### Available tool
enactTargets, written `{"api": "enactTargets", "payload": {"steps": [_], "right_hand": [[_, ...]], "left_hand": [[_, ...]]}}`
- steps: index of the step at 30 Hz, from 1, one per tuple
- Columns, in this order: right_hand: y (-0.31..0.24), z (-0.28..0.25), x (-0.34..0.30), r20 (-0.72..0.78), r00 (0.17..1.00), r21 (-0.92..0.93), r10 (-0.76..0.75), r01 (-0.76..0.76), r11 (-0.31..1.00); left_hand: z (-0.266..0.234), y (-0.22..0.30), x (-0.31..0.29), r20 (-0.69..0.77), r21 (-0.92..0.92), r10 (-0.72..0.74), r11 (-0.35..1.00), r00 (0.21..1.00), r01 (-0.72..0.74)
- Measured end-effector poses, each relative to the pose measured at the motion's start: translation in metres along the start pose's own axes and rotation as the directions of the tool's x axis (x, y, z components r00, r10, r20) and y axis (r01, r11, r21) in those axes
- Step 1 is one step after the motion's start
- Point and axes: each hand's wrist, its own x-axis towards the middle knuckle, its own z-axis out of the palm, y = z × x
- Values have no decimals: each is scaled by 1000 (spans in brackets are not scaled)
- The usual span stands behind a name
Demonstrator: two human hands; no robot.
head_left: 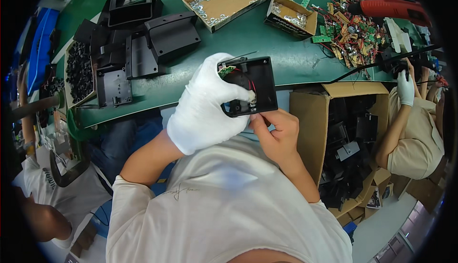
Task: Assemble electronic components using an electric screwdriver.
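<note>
My left hand [205, 101], in a white glove, grips a black plastic housing [265, 82] from its left side. The thumb reaches inside and presses on a small metallic part near the housing's lower edge. Within the open housing, a bit of green circuit board [226, 70] and thin red wires show at the upper left. My right hand [277, 132] is bare. Its thumb and forefinger are pinched together at the housing's lower edge; whatever lies between them is too small to make out.
Black housings [171, 34] are piled at the left, beside a box of small black parts [79, 70]. Cardboard trays [217, 20] of metal washers stand at the back. Wired boards [350, 29] heap at the right near a red power tool [393, 10]. A carton [307, 134] holds black housings. Co-workers sit either side.
</note>
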Motion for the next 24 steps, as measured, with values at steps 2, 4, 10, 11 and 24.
{"api": "enactTargets", "payload": {"steps": [2, 4, 10, 11, 24], "right_hand": [[-1, -6, -3, 43, 992, 74, 122, -125, 989], [-5, -10, -1, 55, 984, 104, 170, -175, 979], [-18, -10, 6, 90, 969, 82, 228, -236, 968], [-18, -8, 7, 74, 983, 57, 168, -173, 983], [-15, -2, 16, -32, 999, -16, -19, 18, 1000]], "left_hand": [[1, -7, 1, 4, -116, 19, 993, 1000, -19], [-1, -9, 6, 2, -176, 47, 983, 999, -46], [-12, 3, 12, 20, 91, 119, 989, 993, -120], [-17, 12, 15, 11, 174, 129, 976, 992, -129], [-19, 8, 24, 94, 98, 21, 995, 995, -30]]}}
